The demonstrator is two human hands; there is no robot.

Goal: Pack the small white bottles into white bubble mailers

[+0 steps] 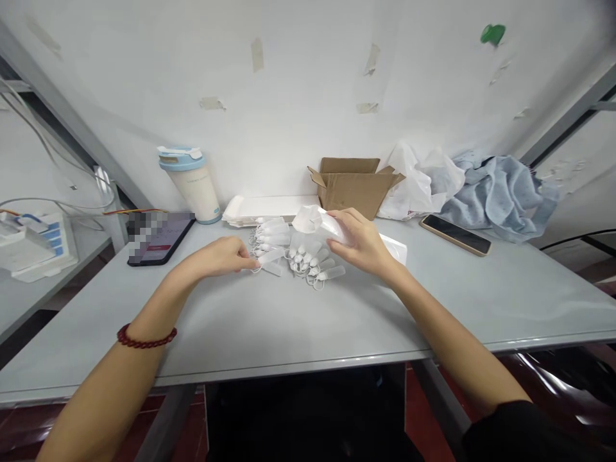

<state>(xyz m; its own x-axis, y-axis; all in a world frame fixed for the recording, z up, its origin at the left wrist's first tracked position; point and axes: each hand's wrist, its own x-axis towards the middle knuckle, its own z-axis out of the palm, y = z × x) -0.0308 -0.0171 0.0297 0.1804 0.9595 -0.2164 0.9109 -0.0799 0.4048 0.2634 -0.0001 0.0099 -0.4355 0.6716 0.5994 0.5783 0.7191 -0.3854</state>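
Note:
My left hand (225, 258) pinches a small translucent white tube (270, 256) with a cord, at the left side of a pile. In the pile, several like tubes (308, 250) lie on the table with white caps and looped cords. My right hand (360, 244) is wrapped round a white paper box (332, 230), held tilted above the pile. The box's open end, with its flaps, faces left. Behind the pile lie flat white boxes (279, 206). Another white piece (395, 249) shows partly behind my right hand.
Along the wall stand a cream tumbler (192, 186) with a blue lid, an open cardboard box (353, 189), a white plastic bag (418, 183) and a crumpled blue cloth (505, 196). One phone (166, 237) lies left, another phone (456, 235) right, on the grey table (289, 327).

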